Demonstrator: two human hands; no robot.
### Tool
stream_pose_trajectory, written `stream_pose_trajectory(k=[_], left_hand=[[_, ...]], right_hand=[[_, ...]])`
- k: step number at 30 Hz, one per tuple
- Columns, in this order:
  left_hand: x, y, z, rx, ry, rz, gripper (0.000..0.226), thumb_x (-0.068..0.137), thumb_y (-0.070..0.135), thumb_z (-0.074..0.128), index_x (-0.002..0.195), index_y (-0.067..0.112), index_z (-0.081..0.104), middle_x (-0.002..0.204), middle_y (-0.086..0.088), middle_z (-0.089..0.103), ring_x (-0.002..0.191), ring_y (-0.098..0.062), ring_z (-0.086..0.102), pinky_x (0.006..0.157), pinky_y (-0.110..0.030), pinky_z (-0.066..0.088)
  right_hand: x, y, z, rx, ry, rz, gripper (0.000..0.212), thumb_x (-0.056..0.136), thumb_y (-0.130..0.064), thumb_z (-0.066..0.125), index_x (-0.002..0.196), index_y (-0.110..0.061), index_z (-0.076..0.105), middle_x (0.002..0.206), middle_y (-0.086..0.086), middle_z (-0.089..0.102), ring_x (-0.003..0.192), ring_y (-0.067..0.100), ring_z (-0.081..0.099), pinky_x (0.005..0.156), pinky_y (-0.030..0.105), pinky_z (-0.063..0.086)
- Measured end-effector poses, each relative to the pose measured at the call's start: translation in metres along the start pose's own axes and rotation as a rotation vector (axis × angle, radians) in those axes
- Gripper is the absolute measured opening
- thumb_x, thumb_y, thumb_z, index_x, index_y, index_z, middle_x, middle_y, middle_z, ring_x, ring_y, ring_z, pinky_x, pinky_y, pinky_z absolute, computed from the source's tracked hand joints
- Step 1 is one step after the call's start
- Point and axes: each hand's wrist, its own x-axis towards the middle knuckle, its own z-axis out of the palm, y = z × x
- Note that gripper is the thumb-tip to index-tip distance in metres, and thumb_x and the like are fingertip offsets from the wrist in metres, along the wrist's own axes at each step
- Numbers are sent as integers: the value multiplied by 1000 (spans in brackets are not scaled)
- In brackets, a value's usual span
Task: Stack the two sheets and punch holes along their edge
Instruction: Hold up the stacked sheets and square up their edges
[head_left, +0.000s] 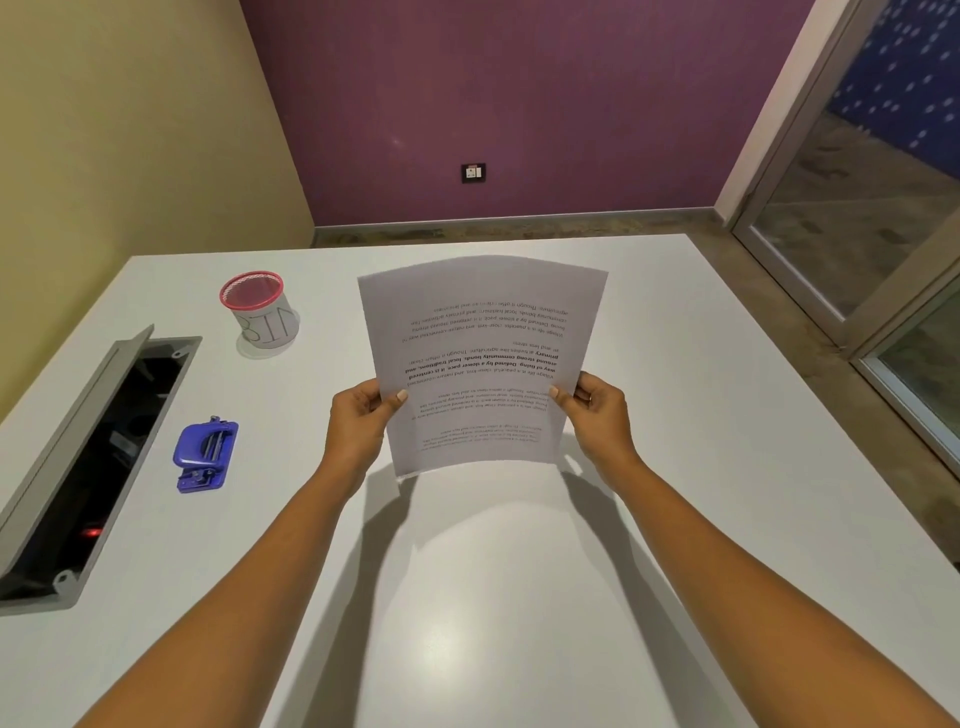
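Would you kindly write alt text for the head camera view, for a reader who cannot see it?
Two bare hands, left hand and right hand, hold printed sheets by their side edges above a white table. A blue hole punch and a red-rimmed mesh cup sit to the left.

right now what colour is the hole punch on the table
Blue-purple, with a metal part on top. The hole punch shows in the head view, left of the hands.

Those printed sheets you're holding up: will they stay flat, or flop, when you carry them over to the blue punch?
Probably floppy: the sheets already bow between the left hand and right hand. They look thin and light, so a one-handed carry would likely droop. The two may also slide out of line; a corner peeks out at the lower left.
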Motion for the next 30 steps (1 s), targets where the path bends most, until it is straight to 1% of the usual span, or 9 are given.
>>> stream_pose_trajectory(k=[5,8,12,15,18,20,22,25,30], left_hand=[[1,5,-1,-36,2,31,24,86,1,58,101,17,65,91,8,68,75,5,66,66,-7,50],[0,2,0,-7,-33,4,26,84,0,60,107,12,65,99,2,68,85,-2,65,68,-8,50],[-1,-1,2,14,-27,-22,25,88,5,56,111,13,63,105,-2,67,90,-16,64,84,-25,48],[-1,-1,3,14,-6,-18,23,89,6,55,108,16,64,99,0,69,83,-9,66,78,-23,50],[-1,-1,4,-8,18,-23,20,90,7,54,99,17,68,85,11,71,71,0,67,67,-16,53],[-3,0,5,-32,41,-40,20,89,8,54,86,22,69,77,11,72,70,-9,66,70,-22,54],[-4,0,6,-61,75,-64,18,89,9,56,78,19,67,77,-5,65,73,-20,56,76,-33,50],[-8,0,9,-109,106,-85,16,88,11,57,76,17,65,79,-9,52,70,-20,43,71,-34,45],[-9,0,9,-157,93,-119,12,88,10,57,78,16,57,84,-9,42,69,-19,41,69,-28,46]], right_hand=[[0,-5,0,28,27,-40,17,87,-6,60,96,-20,64,90,-11,67,76,-5,66,65,6,51],[-2,0,0,-45,17,-17,20,86,-8,61,106,-11,65,96,-4,66,85,7,64,71,12,51],[-3,9,-3,-198,22,41,28,86,-9,62,114,-6,61,103,0,63,94,15,58,83,25,47],[-4,21,-6,-304,46,160,30,86,-13,63,114,-4,59,105,5,62,95,18,57,83,34,52],[-6,33,-7,-359,1,331,40,85,-19,65,120,-2,54,100,7,57,91,23,55,76,29,46],[-9,39,-4,-432,-72,428,43,85,-27,64,121,-5,55,107,9,58,100,26,58,86,33,47],[-14,42,2,-453,-128,495,33,86,-33,62,107,-8,61,102,10,60,94,26,59,84,33,46],[-19,37,11,-271,-210,600,24,90,-34,55,82,-12,54,79,8,54,69,20,48,70,31,43],[-13,32,20,266,-157,644,5,95,-17,49,91,-14,52,76,1,54,58,10,53,76,31,49]])
